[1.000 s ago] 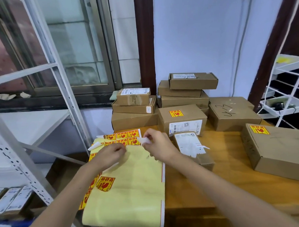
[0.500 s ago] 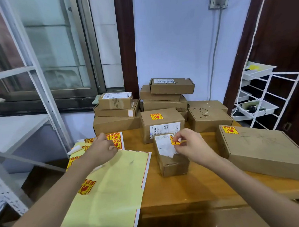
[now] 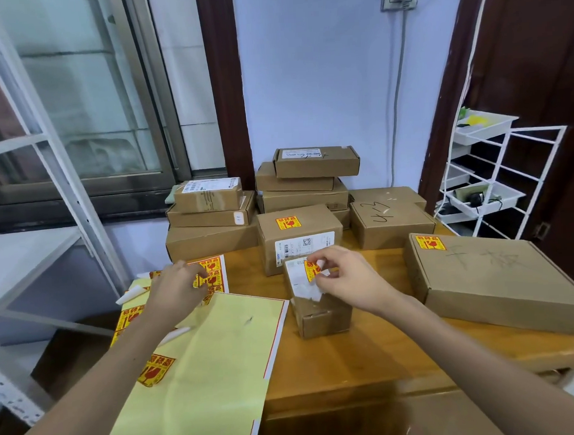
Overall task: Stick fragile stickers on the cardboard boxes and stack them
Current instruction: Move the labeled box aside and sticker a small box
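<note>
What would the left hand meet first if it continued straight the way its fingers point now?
Probably the sheet of fragile stickers lying just beyond the left hand; depth is unclear, so it may already touch it.

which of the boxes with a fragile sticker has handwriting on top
The big flat box at the right edge of the table: marker writing sits beside its corner sticker. The other stickered boxes carry printed labels, no handwriting.

Right hand carried fragile sticker from sheet onto small box; now pressing it.
</note>
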